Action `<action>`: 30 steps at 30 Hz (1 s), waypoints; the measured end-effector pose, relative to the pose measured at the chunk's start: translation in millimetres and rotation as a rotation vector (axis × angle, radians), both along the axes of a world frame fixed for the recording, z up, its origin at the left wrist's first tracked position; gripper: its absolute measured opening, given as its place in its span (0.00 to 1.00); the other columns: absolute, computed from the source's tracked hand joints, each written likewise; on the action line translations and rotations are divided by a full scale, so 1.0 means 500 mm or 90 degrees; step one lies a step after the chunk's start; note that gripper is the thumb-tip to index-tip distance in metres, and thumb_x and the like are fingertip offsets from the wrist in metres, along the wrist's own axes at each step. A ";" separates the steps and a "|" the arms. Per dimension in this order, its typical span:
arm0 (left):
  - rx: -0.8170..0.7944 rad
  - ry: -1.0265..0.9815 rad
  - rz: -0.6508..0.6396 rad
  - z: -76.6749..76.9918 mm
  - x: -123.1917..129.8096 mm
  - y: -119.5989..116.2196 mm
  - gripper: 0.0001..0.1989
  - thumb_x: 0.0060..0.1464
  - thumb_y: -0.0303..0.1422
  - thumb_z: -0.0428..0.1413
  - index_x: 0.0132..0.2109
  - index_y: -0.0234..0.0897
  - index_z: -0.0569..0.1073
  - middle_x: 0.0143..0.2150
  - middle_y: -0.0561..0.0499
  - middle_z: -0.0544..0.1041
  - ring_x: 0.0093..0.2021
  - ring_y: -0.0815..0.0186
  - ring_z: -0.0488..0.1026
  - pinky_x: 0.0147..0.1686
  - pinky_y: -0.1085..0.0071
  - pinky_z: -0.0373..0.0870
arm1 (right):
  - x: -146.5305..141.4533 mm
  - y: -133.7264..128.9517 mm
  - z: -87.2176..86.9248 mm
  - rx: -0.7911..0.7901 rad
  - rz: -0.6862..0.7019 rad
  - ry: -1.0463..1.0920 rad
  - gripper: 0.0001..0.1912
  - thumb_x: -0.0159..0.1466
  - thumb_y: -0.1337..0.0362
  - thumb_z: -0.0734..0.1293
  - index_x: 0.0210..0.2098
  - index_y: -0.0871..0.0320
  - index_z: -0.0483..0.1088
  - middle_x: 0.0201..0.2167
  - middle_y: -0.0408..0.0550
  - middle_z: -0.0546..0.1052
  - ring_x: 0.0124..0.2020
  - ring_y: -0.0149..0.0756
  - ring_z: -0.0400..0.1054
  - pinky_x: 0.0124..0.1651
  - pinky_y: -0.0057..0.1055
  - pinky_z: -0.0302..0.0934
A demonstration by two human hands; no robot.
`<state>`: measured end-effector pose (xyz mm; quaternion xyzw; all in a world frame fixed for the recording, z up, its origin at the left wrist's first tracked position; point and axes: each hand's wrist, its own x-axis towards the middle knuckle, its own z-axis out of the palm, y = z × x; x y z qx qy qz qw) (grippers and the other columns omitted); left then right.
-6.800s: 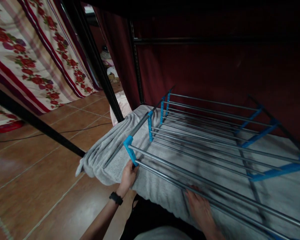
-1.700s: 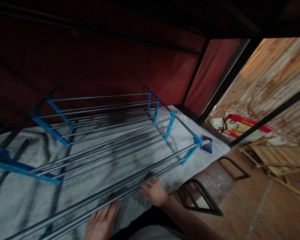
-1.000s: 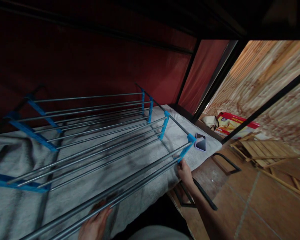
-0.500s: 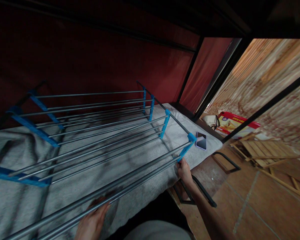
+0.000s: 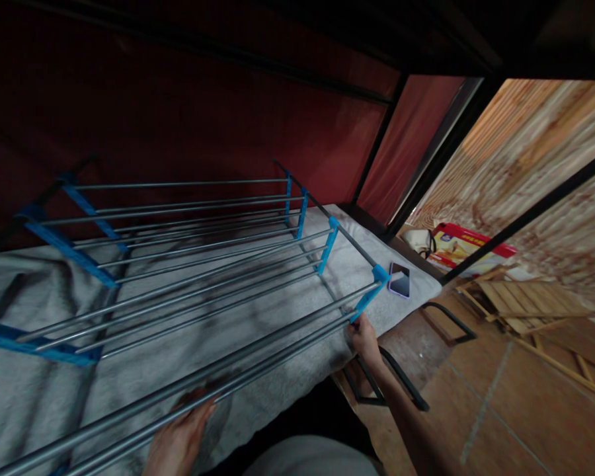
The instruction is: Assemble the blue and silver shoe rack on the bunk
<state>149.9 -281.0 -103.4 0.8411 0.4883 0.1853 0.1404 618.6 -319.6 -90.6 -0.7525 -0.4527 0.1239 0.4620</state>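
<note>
Apparently steadying near lower bar (image 5: 277,359), clasping near-right bracket (image 5: 367,301) with right hand (image 5: 365,340) and bar with left hand (image 5: 175,437), likely needing even pressure next.

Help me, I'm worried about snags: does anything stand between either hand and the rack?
Nothing visible does. The right hand is at the blue corner piece of the rack, and the left hand is against its near side. The phone lies beside that corner, not in between.
</note>
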 end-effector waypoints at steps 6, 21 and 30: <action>-0.035 0.008 -0.023 -0.005 -0.019 0.006 0.19 0.63 0.37 0.48 0.52 0.48 0.81 0.52 0.50 0.83 0.52 0.53 0.81 0.52 0.58 0.80 | -0.004 -0.001 -0.015 -0.001 0.000 -0.014 0.18 0.56 0.62 0.62 0.46 0.58 0.68 0.37 0.50 0.77 0.37 0.41 0.71 0.46 0.39 0.67; -0.017 -0.009 -0.027 0.022 -0.009 0.008 0.20 0.64 0.36 0.46 0.50 0.47 0.82 0.49 0.49 0.84 0.50 0.54 0.81 0.51 0.58 0.81 | -0.018 0.007 -0.032 -0.010 -0.039 -0.067 0.17 0.55 0.65 0.62 0.44 0.59 0.68 0.39 0.54 0.75 0.42 0.49 0.70 0.51 0.48 0.66; 0.014 0.005 0.056 0.065 0.040 -0.048 0.17 0.67 0.36 0.48 0.54 0.44 0.79 0.52 0.46 0.83 0.52 0.56 0.80 0.56 0.58 0.76 | -0.009 -0.005 -0.031 0.024 0.024 -0.052 0.22 0.56 0.57 0.62 0.48 0.59 0.69 0.45 0.59 0.76 0.50 0.53 0.70 0.56 0.50 0.64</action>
